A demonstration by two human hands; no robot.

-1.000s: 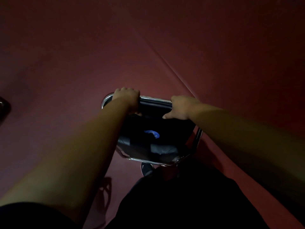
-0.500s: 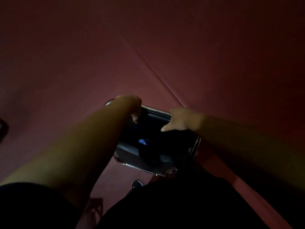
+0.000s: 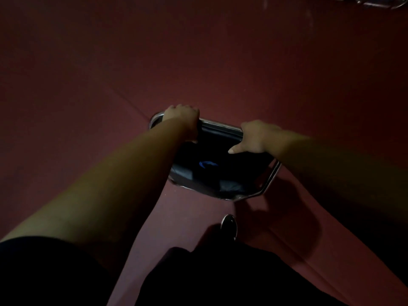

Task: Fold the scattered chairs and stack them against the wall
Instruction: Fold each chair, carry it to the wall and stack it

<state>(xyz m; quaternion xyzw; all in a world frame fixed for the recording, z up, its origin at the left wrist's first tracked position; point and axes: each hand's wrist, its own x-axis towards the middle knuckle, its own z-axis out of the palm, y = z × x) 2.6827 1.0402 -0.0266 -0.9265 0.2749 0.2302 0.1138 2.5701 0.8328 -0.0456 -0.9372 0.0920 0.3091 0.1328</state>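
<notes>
A folding chair (image 3: 212, 171) with a chrome tube frame and a dark padded seat and back hangs in front of me over a dark red floor. A small blue mark shows on its padding. My left hand (image 3: 183, 118) grips the top bar of the frame near its left corner. My right hand (image 3: 254, 135) grips the same bar further right, thumb pointing left along the dark back. The chair's legs are hidden beneath the seat.
The dark red floor (image 3: 220, 62) has seams running diagonally across it. Chrome tubing of other chairs (image 3: 373, 2) shows at the top right edge. My shoe (image 3: 229, 226) is just below the chair, and my dark clothing fills the bottom of the view.
The view has swung: the chair and both hands sit further right and lower-left floor is open. Chrome tubing has come into view at the top right. Both hands keep their grip.
</notes>
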